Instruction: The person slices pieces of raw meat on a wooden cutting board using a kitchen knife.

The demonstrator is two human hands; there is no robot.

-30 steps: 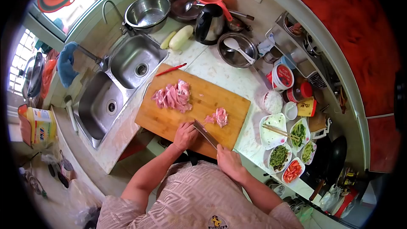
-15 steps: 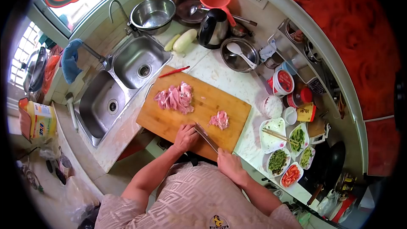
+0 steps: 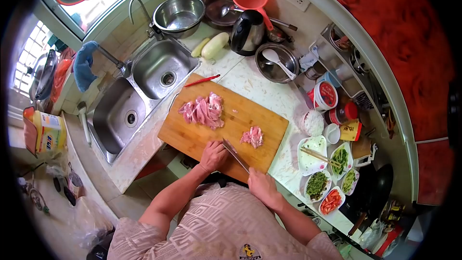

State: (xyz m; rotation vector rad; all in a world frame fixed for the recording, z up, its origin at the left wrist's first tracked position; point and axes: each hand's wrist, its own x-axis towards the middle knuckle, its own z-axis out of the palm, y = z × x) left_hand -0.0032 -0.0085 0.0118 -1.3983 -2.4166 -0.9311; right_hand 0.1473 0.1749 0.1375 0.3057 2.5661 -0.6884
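Note:
My right hand (image 3: 261, 182) is closed around the handle of a kitchen knife (image 3: 236, 155), whose blade slants up and left over the near part of a wooden cutting board (image 3: 192, 138). Beside the blade tip, my left hand (image 3: 214, 155) presses down on the board with curled fingers; whatever lies under them is hidden. A larger heap of sliced raw meat (image 3: 204, 110) rests on the board's far left part. Smaller cut pieces of meat (image 3: 253, 136) form a pile to the right of the blade. A red chili pepper (image 3: 202, 81) lies along the board's far edge.
A double sink (image 3: 162, 71) is at the left, with two pale gourds (image 3: 215, 45) and an electric kettle (image 3: 247, 32) behind the board. On the right stand a metal bowl (image 3: 284, 58), a white dish with chopsticks (image 3: 308, 166), chopped greens (image 3: 317, 184) and red pieces (image 3: 331, 202).
The whole view has shifted slightly, so the counter sits a little further right in the picture. Both hands keep nearly the same place, and the knife stays between them.

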